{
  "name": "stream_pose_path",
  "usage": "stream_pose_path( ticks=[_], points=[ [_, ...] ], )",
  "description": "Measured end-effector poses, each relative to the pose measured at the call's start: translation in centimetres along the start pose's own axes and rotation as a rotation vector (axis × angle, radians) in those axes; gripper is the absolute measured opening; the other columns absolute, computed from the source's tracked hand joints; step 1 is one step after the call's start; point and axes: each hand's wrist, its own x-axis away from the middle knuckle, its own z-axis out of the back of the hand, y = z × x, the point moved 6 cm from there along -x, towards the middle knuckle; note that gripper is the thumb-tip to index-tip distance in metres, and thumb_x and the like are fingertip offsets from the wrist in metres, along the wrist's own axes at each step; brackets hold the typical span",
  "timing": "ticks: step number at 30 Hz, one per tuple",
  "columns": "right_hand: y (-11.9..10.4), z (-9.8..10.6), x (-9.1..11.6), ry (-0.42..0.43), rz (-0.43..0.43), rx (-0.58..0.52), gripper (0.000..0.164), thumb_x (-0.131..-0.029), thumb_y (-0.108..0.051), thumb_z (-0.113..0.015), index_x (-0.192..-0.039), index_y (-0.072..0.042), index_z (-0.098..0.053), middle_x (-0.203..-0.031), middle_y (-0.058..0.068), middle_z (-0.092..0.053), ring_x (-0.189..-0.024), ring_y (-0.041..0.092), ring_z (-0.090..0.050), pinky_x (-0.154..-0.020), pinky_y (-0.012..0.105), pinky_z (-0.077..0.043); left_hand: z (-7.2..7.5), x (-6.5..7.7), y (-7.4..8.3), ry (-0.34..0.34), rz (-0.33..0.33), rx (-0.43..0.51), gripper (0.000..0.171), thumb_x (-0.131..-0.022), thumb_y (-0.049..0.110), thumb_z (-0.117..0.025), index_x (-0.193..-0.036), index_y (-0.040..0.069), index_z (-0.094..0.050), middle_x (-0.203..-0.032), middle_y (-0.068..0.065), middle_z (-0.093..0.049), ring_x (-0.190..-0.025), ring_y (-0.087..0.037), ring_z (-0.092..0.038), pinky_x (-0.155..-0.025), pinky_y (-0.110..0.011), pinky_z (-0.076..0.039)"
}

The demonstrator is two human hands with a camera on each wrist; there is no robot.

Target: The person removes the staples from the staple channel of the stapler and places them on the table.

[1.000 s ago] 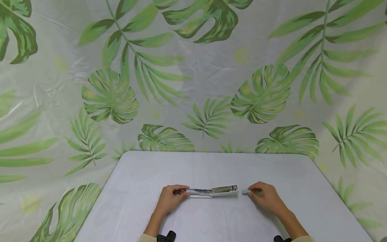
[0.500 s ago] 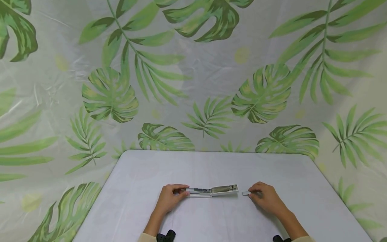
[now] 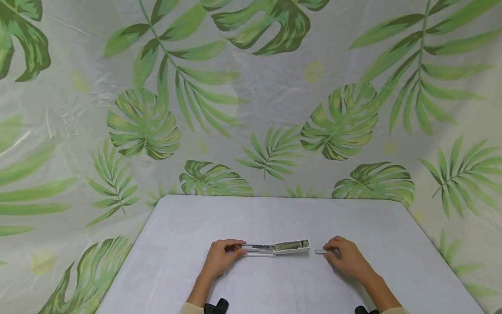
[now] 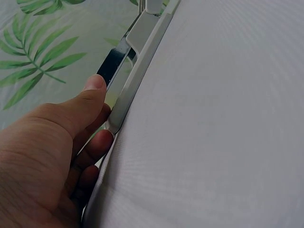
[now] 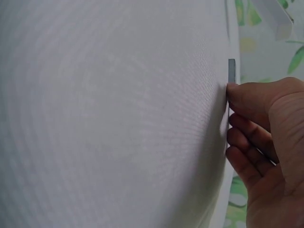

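A white stapler [image 3: 292, 247] lies opened out on the table, its top arm swung back to the right with the metal inside facing up. My left hand [image 3: 222, 257] holds the stapler's left end between thumb and fingers. In the left wrist view the thumb presses near a dark metal part [image 4: 111, 64], above the white base [image 4: 137, 78]. To the right of the stapler, apart from it, my right hand [image 3: 347, 257] pinches a small grey strip of staples [image 3: 320, 251] low over the table. The right wrist view shows the strip's end [image 5: 232, 70] beyond the thumb; the fingers hide its rest.
The white-covered table [image 3: 188, 218] extends around both hands. Behind it hangs a curtain [image 3: 270, 100] printed with green leaves. Black wrist devices [image 3: 216, 306] sit near the sleeves at the lower edge.
The strip of staples has turned slightly and sits a little lower and further right in my right hand. The stapler and left hand have hardly moved.
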Motion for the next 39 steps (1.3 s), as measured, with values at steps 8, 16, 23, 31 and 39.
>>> stream_pose_path(
  ticks=[8, 16, 23, 31, 39],
  points=[
    [0.3, -0.1, 0.2, 0.028, 0.005, -0.013, 0.018, -0.084, -0.011, -0.083, -0.1, -0.016, -0.078, -0.101, -0.006, -0.07, -0.098, 0.021, -0.07, -0.091, 0.046, -0.055, 0.1, 0.0, 0.0, 0.008, -0.01, -0.001, 0.021, -0.085, 0.034, -0.085, -0.104, 0.026, -0.082, -0.08, 0.012, -0.073, -0.073, -0.001, -0.063, -0.07, -0.022, -0.05],
    [0.2, 0.7, 0.8, 0.025, -0.031, -0.049, 0.026, -0.087, -0.02, -0.083, -0.112, -0.014, -0.076, -0.111, -0.002, -0.072, -0.109, 0.028, -0.069, -0.096, 0.052, -0.053, -0.2, -0.1, -0.1, 0.004, -0.015, -0.014, 0.021, -0.085, 0.033, -0.085, -0.104, 0.026, -0.082, -0.078, 0.013, -0.072, -0.072, 0.0, -0.061, -0.069, -0.022, -0.049],
    [-0.1, 2.7, 0.6, 0.134, -0.024, -0.06, 0.03, -0.088, -0.02, -0.083, -0.115, -0.01, -0.074, -0.113, 0.003, -0.074, -0.107, 0.03, -0.069, -0.093, 0.055, -0.053, -0.2, -0.1, 0.0, -0.01, -0.003, -0.023, 0.022, -0.086, 0.037, -0.084, -0.106, 0.028, -0.081, -0.08, 0.014, -0.071, -0.074, -0.001, -0.062, -0.071, -0.023, -0.049],
    [-0.8, 3.6, -0.4, 0.166, -0.007, -0.096, 0.033, -0.092, -0.03, -0.08, -0.118, -0.012, -0.073, -0.117, 0.004, -0.074, -0.111, 0.032, -0.069, -0.094, 0.057, -0.052, -0.2, -0.2, -0.1, -0.017, 0.012, -0.015, 0.023, -0.086, 0.037, -0.084, -0.107, 0.028, -0.081, -0.08, 0.016, -0.071, -0.074, 0.0, -0.063, -0.072, -0.022, -0.05],
    [-2.3, 3.5, -1.5, 0.191, 0.007, -0.113, 0.032, -0.092, -0.029, -0.08, -0.117, -0.011, -0.075, -0.115, 0.002, -0.075, -0.11, 0.03, -0.069, -0.093, 0.056, -0.053, -0.2, -0.1, -0.4, -0.011, -0.001, -0.019, 0.024, -0.086, 0.039, -0.084, -0.107, 0.029, -0.081, -0.08, 0.017, -0.071, -0.073, 0.0, -0.062, -0.072, -0.022, -0.049]
  ],
)
